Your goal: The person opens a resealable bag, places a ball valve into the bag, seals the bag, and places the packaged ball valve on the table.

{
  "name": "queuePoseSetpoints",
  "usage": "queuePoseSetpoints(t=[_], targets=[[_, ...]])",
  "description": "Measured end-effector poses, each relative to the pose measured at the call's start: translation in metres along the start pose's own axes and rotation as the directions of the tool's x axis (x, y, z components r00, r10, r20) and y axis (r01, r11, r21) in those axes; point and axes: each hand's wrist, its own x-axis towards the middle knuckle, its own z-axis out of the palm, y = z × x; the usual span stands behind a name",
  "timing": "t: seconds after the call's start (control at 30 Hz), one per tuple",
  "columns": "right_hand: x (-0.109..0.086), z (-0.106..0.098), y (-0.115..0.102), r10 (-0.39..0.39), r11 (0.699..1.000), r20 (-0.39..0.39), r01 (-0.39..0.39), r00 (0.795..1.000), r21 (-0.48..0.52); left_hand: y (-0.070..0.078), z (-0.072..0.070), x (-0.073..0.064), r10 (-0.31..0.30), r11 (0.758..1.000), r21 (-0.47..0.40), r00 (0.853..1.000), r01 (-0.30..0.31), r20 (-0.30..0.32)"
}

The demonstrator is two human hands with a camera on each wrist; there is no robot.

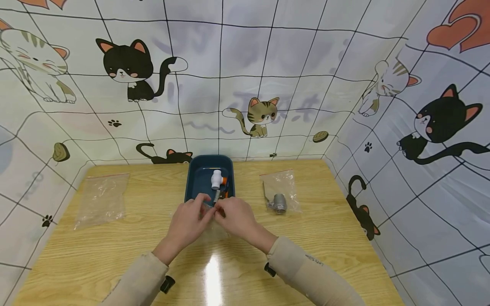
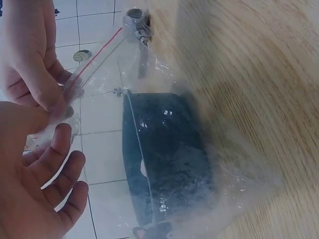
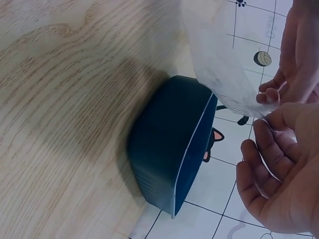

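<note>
Both hands work at the mouth of a clear zip bag (image 3: 214, 59) with a red line along its seal. The left hand (image 1: 189, 223) pinches the bag's edge between thumb and index finger, its other fingers loosely bent. Close beside it, the right hand (image 1: 238, 217) pinches the same edge, fingertips almost meeting the left ones. The bag hangs down in front of a dark blue tray (image 1: 199, 180), and nothing shows inside it. In the tray lie a white plastic valve (image 1: 216, 180) with an orange part and some smaller dark and orange pieces, partly hidden by the hands.
To the right, a grey metal valve (image 1: 280, 204) with a lever lies at a clear bag (image 1: 287, 180). Another clear bag (image 1: 101, 199) lies flat on the left of the wooden table (image 1: 153, 182). A cat-printed cloth (image 1: 206, 93) rises behind the table and along its sides.
</note>
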Motion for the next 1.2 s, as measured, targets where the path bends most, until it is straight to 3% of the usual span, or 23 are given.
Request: queuePoseSetpoints(t=[0.23, 0.77, 1.2], targets=[[0.001, 0.0, 0.0, -0.002, 1.0, -0.019, 0.002, 1.0, -0.007, 0.001, -0.001, 0.001, -0.002, 1.0, 0.0, 1.0, 0.002, 0.008], [-0.001, 0.008, 0.003, -0.056, 0.993, -0.054, 0.05, 0.997, -0.103, 0.001, -0.003, 0.001, -0.128, 0.989, -0.067, 0.99, 0.133, 0.064], [-0.002, 0.01, 0.006, -0.061, 0.985, -0.064, 0.049, 0.996, -0.165, -0.004, -0.008, 0.003, -0.14, 0.956, -0.254, 0.989, 0.15, 0.055]])
